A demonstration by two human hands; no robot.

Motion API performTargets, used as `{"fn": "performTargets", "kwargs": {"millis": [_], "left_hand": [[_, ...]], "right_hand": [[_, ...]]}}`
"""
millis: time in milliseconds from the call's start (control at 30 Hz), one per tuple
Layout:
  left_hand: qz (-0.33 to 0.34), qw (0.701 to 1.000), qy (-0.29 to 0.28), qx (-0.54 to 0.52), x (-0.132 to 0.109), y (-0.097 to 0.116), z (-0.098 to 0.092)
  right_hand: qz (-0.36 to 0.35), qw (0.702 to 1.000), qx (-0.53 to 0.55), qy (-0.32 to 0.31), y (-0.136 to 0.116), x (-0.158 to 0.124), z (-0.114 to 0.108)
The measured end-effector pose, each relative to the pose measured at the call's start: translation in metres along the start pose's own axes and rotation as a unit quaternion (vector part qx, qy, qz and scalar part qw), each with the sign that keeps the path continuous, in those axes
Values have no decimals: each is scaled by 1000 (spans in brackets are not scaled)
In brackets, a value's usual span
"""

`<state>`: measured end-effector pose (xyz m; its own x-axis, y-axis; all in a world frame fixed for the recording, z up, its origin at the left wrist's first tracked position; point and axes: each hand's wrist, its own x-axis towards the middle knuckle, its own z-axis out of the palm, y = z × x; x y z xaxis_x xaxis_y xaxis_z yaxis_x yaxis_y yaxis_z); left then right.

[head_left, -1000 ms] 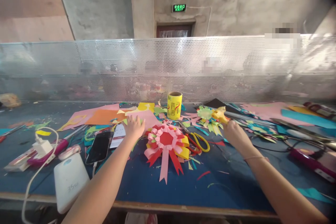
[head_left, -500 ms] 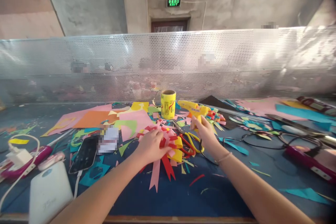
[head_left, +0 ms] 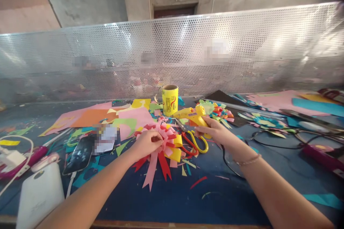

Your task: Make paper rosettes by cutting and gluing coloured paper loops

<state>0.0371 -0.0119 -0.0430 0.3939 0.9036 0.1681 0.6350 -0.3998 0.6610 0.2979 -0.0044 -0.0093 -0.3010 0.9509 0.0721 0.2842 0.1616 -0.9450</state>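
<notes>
A paper rosette point(head_left: 153, 166) of pink, red and yellow looped strips, with forked tails, lies on the blue table. My left hand point(head_left: 147, 146) is at its left side, thumb and fingers curled closed on the pink loops near its middle. In my right hand point(head_left: 212, 128) is a yellow hot glue gun point(head_left: 192, 114), gripped by its handle, its nozzle pointing left above the rosette's far right side. Scissors point(head_left: 197, 142) with red and yellow handles lie between the rosette and my right hand. My fingertips on the rosette are partly hidden.
A yellow cardboard tube point(head_left: 170, 101) stands behind the rosette. Coloured paper sheets point(head_left: 94, 117) lie at the back left. A phone point(head_left: 78, 155), a white power bank point(head_left: 40, 196) and cables are on the left. More paper rosettes point(head_left: 219, 111) lie back right; a perforated metal screen point(head_left: 107, 64) rises behind.
My right hand has brought the glue gun lower and slightly left, nearer the rosette. My left hand's fingers have curled in more. The view has shifted a little.
</notes>
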Motion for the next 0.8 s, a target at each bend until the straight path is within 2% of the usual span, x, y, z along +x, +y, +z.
{"fn": "performTargets", "kwargs": {"millis": [167,333,500,800], "left_hand": [[-10,1000,-17,-6,0,1,-5],[-19,999,-33,13,-1,4,-9],[-27,999,-37,11,0,2,-10],[-3,999,-41,23,2,-3,-9]], "right_hand": [[-13,991,-78,-112,-1,-10,-16],[-31,972,-160,-168,-4,-12,-8],[-71,959,-220,-164,0,-9,0],[-59,952,-259,-150,9,-4,4]]}}
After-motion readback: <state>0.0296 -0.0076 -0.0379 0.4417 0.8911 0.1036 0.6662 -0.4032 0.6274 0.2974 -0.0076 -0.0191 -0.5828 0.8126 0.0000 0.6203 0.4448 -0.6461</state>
